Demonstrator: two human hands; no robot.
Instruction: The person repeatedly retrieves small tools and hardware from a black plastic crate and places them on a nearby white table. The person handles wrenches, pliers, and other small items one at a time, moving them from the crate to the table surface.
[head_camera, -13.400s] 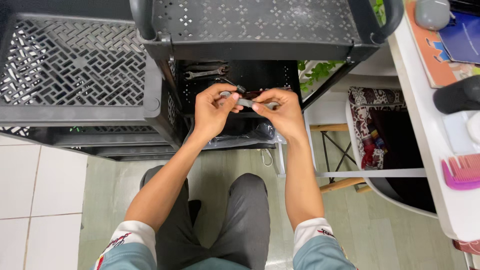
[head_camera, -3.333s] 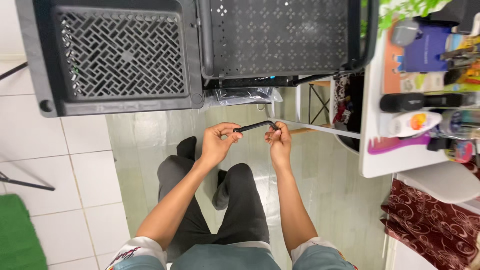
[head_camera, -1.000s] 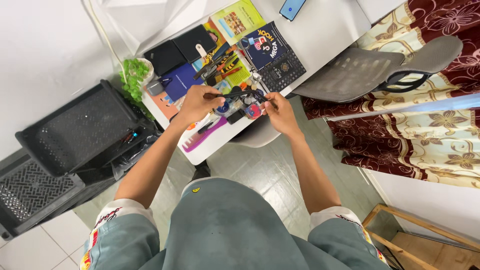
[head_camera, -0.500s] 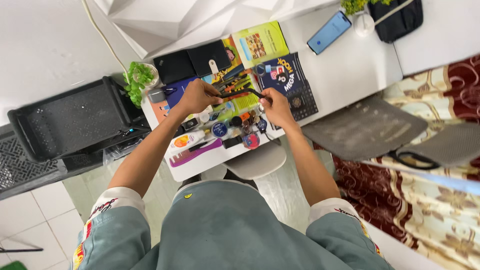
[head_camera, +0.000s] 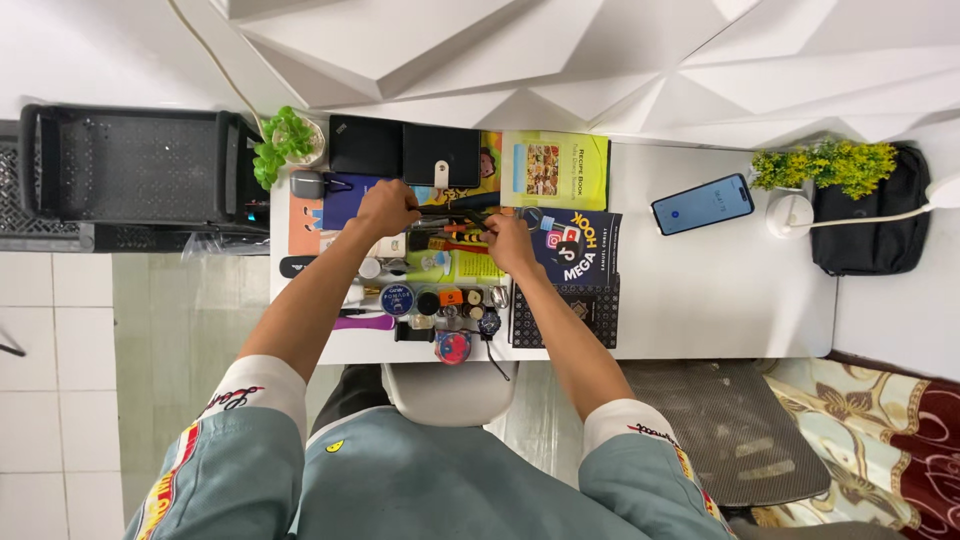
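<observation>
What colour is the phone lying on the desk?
Blue screen in a dark frame; the phone shows in the head view.

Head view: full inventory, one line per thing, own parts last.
desk: 1, white, centre
phone: 1, blue screen, desk right
small plants: 2, green, one at desk left corner, one at far right
wallets: 2, black, desk back
booklet: 1, green-yellow, desk back
black bag: 1, far right
crates: black, stacked left of desk, count unclear
small tins and bits: many, mixed colours, desk front
thin dark tool: 1, between both hands
left hand: on tool
right hand: on tool
</observation>
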